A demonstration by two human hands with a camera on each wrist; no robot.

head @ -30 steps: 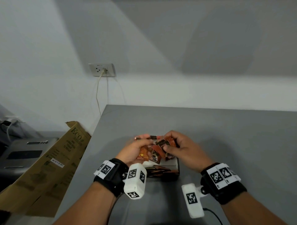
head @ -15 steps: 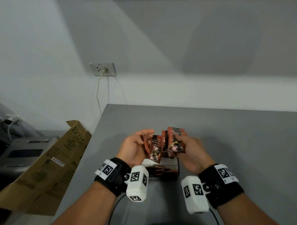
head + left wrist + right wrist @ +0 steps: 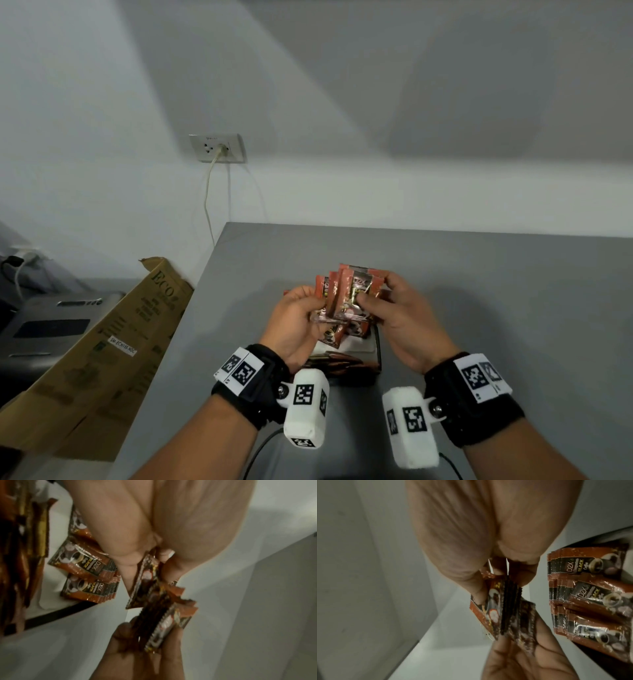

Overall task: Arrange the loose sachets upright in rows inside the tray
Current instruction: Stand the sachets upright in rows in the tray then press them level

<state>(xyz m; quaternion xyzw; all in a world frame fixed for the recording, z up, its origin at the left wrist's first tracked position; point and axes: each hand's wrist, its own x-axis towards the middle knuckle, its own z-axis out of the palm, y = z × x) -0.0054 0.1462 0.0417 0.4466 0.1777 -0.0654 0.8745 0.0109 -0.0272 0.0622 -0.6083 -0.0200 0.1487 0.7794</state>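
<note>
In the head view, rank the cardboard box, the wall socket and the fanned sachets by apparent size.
1. cardboard box
2. fanned sachets
3. wall socket
The sachets and socket look alike, and the socket is farther, so that order is unsure.

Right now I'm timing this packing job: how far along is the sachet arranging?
Partway. Some rows of sachets already stand packed in the tray. In hand: the left hand and right hand both grip a fanned bundle of sachets above the tray. Left: squaring that bundle and setting it upright inside.
</note>
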